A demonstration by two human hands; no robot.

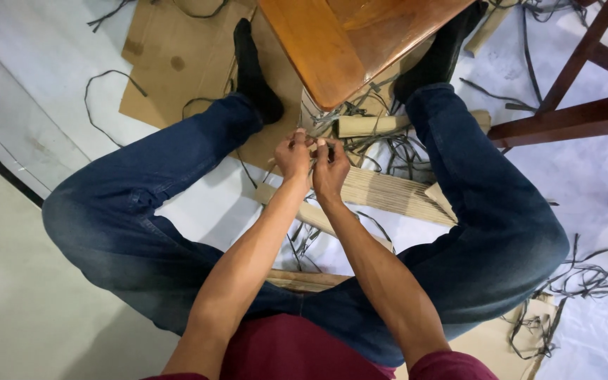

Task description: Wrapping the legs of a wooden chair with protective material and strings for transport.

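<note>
Strips (313,151) of thin grey material sit pinched between both hands at the centre of the frame, just below the corner of the wooden chair seat (318,49). They are narrow, flat and dark, and their short visible length runs roughly up and down the frame; most of it is hidden by the fingers. The left hand (294,153) and right hand (330,167) touch each other, fingers curled tight on the strips. Below them lies a ribbed tan mat (388,191), its long axis running from centre toward the right. Loose dark strands (592,278) lie scattered on the white floor (36,56).
</note>
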